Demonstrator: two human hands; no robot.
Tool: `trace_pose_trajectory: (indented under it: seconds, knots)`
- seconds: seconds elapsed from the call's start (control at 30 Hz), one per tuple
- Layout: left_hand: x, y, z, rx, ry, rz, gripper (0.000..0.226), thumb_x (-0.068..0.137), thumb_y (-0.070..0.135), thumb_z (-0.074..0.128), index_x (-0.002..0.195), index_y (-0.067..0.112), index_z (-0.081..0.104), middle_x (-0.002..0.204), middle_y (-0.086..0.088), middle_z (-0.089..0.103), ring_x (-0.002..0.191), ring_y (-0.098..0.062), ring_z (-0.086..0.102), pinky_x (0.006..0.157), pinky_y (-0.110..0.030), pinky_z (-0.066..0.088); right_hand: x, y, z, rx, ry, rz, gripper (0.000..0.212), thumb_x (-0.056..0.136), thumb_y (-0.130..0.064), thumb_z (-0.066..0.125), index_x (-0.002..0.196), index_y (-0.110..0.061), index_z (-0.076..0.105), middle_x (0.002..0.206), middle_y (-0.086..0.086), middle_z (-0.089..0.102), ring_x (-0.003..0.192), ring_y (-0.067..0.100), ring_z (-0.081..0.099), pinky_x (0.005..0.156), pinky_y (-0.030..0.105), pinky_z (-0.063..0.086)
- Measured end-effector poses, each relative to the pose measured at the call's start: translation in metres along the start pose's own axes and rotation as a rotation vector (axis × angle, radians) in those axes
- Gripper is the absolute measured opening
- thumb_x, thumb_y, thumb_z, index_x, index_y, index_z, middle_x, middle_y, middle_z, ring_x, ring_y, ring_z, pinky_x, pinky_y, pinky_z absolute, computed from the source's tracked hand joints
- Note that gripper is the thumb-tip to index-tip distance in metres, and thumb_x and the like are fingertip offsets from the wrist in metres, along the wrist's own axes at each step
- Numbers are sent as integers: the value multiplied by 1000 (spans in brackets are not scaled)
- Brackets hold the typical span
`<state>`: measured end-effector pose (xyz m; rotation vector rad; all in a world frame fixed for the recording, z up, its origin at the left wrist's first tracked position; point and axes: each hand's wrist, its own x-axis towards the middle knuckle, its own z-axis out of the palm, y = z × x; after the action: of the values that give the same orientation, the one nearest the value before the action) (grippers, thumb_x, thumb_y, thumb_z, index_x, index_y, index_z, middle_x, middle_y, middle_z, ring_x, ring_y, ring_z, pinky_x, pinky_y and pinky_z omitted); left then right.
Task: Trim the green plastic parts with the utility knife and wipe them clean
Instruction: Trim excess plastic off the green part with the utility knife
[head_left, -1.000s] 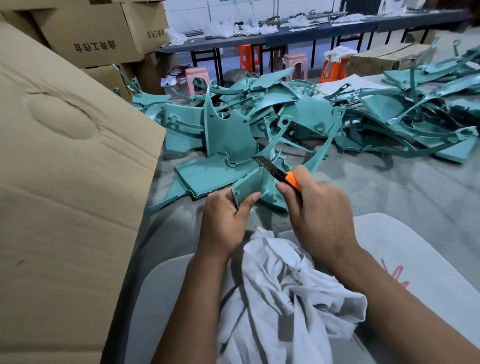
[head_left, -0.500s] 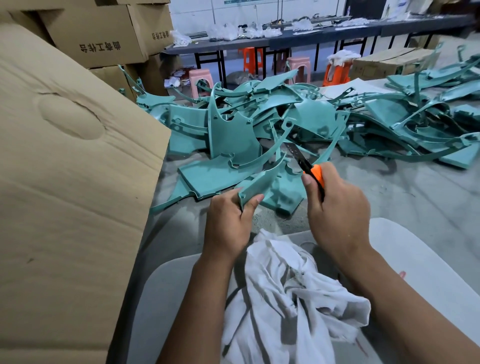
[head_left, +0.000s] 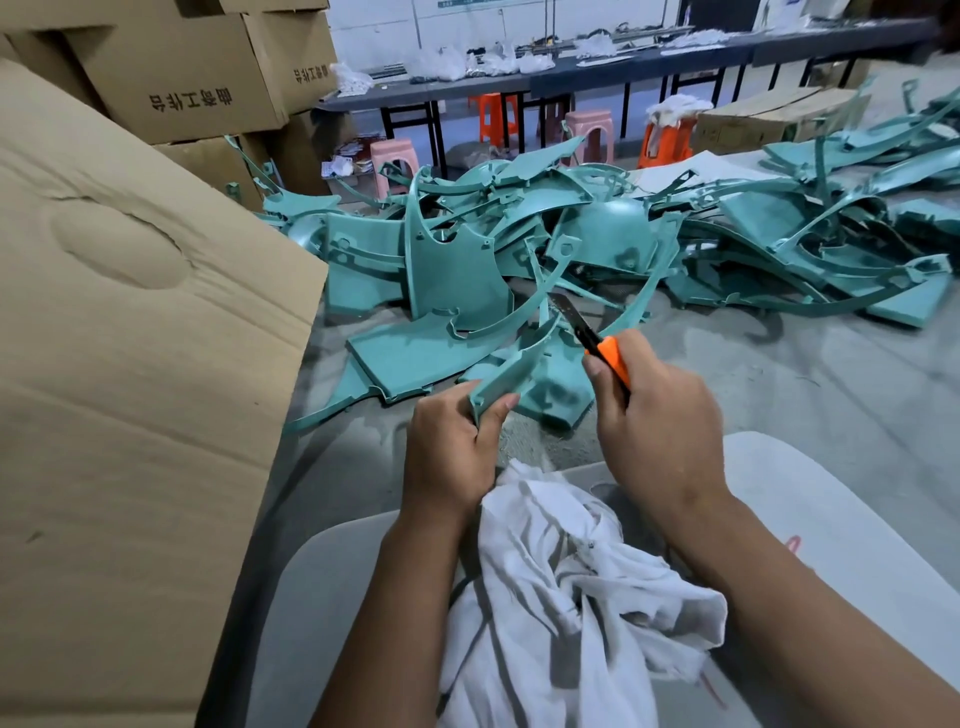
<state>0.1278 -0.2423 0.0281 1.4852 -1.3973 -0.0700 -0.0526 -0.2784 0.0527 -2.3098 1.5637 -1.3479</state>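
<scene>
Above rag (head_left: 561, 597) | left hand (head_left: 451, 453) grips green part (head_left: 511, 371) | right hand (head_left: 657, 415) grips knife (head_left: 597, 343) (handle mostly hidden)

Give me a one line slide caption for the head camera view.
Left hand grips a green plastic part while the right hand holds an orange utility knife at its edge, above a white rag.
</scene>
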Motion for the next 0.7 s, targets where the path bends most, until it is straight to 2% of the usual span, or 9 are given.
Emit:
trace_pose_trajectory:
  seconds: [0.1,0.23,0.33,0.4,0.5,0.6,0.7]
  knots:
    - [-1,-1,-1,-44,9,-15,17,93,34,69,93,19,77,78,6,74,71,-9,68,66,-33,54,-5,-6,-1,20,-39,-107,30,107,-36,50,82,-23,38,56,-11,39,47,5,35,46,27,19]
    - [-1,-2,-1,-81,23,-49,20,91,41,67,90,22,75,73,5,72,68,-10,67,65,-35,54,-9,-13,1,162,-84,-183,31,105,-41,47,83,-20,46,56,-9,42,48,17,44,47,36,34]
    - [-1,-1,-1,-67,11,-43,22,91,42,67,93,22,76,73,5,73,67,-12,68,61,-36,56,-4,-7,1,137,7,-79,29,107,-36,49,84,-19,44,57,-10,40,48,13,39,46,30,22]
    - [0,0,0,-62,7,-46,24,90,41,68,95,19,78,75,5,74,69,-12,69,62,-37,57,-2,-3,1,70,4,-12,28,107,-34,50,84,-21,40,57,-11,37,49,8,34,47,28,17]
    - [0,1,1,-72,14,-64,26,90,42,67,94,18,77,76,5,74,70,-11,70,64,-37,58,-8,-7,6,112,-74,-56,29,107,-36,49,83,-21,42,57,-10,41,50,10,40,46,33,25]
    - [0,1,0,-117,29,-91,33,88,45,64,89,14,77,77,3,74,73,-13,70,67,-38,57,-11,-14,7,275,-147,-122,30,105,-42,48,83,-21,45,57,-9,44,51,15,45,48,38,34]
    - [0,2,0,-99,41,-80,32,87,46,66,90,15,77,77,2,75,73,-14,70,67,-37,56,-6,-11,4,305,-114,-119,29,106,-37,49,83,-21,47,58,-9,44,52,14,45,50,37,34]
